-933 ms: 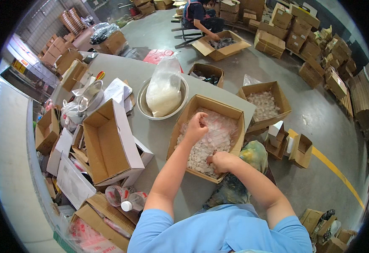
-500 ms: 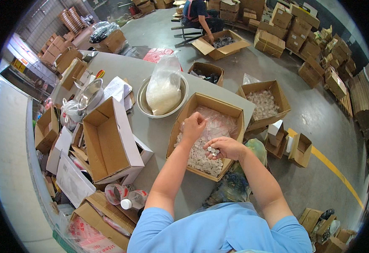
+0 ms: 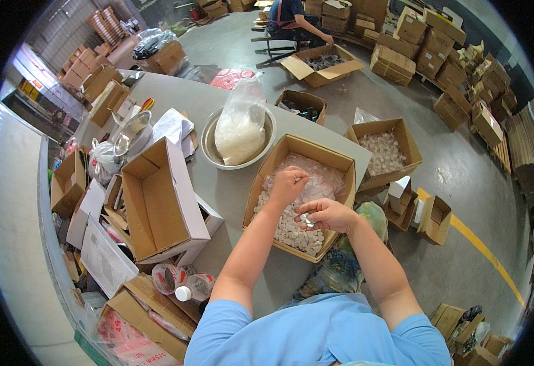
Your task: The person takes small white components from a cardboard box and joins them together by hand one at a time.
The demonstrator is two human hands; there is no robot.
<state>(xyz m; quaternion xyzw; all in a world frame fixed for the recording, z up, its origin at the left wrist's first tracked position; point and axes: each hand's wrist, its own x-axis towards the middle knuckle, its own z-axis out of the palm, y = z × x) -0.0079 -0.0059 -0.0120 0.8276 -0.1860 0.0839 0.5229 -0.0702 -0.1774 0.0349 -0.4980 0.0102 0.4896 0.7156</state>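
Note:
An open cardboard box stands on the table in front of me. In its near part lies a heap of small white round pieces; clear plastic bags fill its far part. My left hand hovers over the box with thumb and fingertips pinched together. Whatever is between them is too small to make out. My right hand is half curled, palm partly up, above the near right side of the box. A few white round pieces rest in its fingers.
A metal basin with a bag of white granules sits left of the box. Farther left is a white-sided carton. A plastic bottle lies near me. Beyond the table corner stands another filled box. A co-worker sits farther off.
My left hand has shifted slightly right over the box, still pinched. My right hand stays near its place, with fewer white pieces showing in it. The co-worker's hand has lifted to the carton's rim.

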